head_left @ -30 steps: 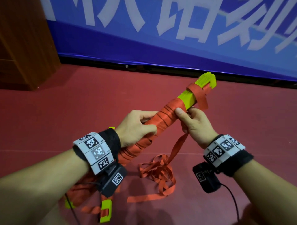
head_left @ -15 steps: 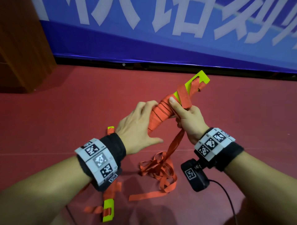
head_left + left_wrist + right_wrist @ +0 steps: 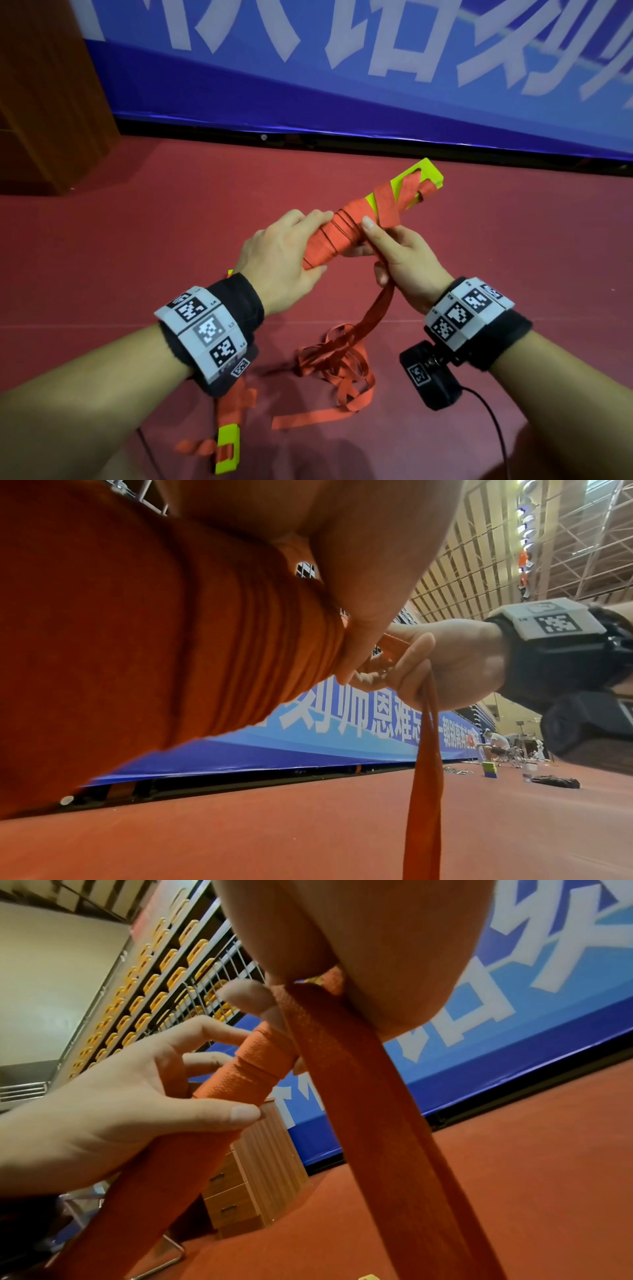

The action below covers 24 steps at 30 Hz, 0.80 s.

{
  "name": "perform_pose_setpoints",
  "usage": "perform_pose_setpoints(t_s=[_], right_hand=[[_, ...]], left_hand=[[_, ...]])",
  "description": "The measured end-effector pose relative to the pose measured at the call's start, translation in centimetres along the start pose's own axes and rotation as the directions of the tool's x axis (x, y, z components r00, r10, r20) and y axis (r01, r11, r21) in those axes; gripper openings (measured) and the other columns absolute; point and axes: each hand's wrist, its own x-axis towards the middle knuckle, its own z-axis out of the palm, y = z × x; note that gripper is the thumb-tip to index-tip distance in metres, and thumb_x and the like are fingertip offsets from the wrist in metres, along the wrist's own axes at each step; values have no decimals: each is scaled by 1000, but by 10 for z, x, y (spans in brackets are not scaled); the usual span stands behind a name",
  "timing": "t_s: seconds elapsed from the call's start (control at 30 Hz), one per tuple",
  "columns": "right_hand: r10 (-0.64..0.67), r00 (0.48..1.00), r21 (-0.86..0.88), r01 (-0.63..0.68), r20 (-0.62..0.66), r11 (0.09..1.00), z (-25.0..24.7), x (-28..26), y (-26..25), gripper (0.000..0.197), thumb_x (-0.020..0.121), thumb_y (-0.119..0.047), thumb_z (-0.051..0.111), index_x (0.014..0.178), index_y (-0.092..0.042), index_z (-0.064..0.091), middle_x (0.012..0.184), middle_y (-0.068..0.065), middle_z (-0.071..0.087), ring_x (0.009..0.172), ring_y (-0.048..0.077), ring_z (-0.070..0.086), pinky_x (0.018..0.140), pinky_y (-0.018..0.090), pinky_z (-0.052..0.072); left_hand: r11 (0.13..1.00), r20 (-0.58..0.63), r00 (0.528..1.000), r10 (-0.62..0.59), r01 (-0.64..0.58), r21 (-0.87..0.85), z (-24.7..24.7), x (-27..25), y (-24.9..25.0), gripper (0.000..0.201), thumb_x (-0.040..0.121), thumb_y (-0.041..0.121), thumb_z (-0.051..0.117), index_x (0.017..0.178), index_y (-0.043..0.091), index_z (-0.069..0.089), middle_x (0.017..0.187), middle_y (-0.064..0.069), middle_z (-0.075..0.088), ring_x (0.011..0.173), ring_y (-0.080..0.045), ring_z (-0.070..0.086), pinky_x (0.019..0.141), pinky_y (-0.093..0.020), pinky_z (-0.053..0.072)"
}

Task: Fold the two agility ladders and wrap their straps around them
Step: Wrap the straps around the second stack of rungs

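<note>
A bundle of yellow-green ladder rungs (image 3: 419, 176), wound with orange strap (image 3: 337, 236), is held slanting in the air in the head view. My left hand (image 3: 281, 253) grips its middle, fingers over the top and thumb underneath. My right hand (image 3: 404, 255) presses its thumb on the wrap and pinches the loose strap (image 3: 371, 315), which hangs down to a tangled pile (image 3: 337, 366) on the floor. The left wrist view shows the wound bundle (image 3: 137, 642) and the pinched strap (image 3: 426, 777). Another yellow rung end (image 3: 227, 448) with strap lies under my left forearm.
A blue banner (image 3: 376, 85) with white characters runs along the back of the red floor (image 3: 171, 212). A wooden cabinet (image 3: 44, 102) stands at the left. A black cable (image 3: 493, 421) trails from my right wrist. Far off, a seated person (image 3: 495, 744) and small items are on the floor.
The bundle has turned about its length, so the flat face of the top rung now shows. My left hand has slid up the bundle toward my right hand.
</note>
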Motion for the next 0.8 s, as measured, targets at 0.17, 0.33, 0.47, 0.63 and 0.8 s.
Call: perform_pose_setpoints(t_s=[0.17, 0.33, 0.47, 0.63, 0.8], right_hand=[[-73, 997, -14, 73, -6, 997, -2, -3, -2, 40, 100, -35, 60, 117, 1, 55, 89, 14, 78, 37, 12, 40, 44, 19, 37], [-147, 989, -61, 149, 30, 987, -9, -4, -5, 21, 99, -28, 63, 104, -8, 57, 89, 11, 78, 38, 12, 41, 42, 19, 36], [-222, 975, -112, 223, 26, 968, -14, -6, -8, 18, 101, -25, 59, 93, -10, 54, 84, 5, 79, 36, 10, 42, 40, 20, 36], [-243, 970, -115, 243, 12, 963, -15, -5, -8, 22, 102, -24, 58, 89, -7, 53, 82, 4, 79, 36, 9, 41, 39, 19, 36], [-275, 961, -89, 274, -3, 958, -15, -4, -6, 25, 95, -34, 62, 85, -13, 54, 81, 8, 78, 36, 10, 42, 39, 20, 36]], left_hand=[[998, -18, 1000, -16, 15, -67, -2, 3, -3, 77, 78, 42, 81, 146, 37, 47, 113, 9, 63, 98, -24, 65, 83, -40, 54], [974, -7, 999, -53, 50, -220, 0, 3, -7, 78, 75, 48, 80, 146, 38, 50, 116, 7, 68, 103, -19, 66, 91, -40, 54], [921, 17, 997, -76, 77, -382, 0, 6, -8, 78, 74, 43, 84, 145, 35, 54, 126, 8, 70, 112, -8, 66, 101, -35, 52], [875, 54, 996, -78, 94, -474, -2, 5, -8, 76, 75, 33, 89, 143, 33, 57, 123, 10, 71, 107, -1, 67, 99, -30, 53], [836, 90, 994, -65, 103, -539, -4, 5, -10, 74, 76, 30, 88, 143, 32, 58, 121, 11, 71, 103, 1, 69, 96, -29, 56]])
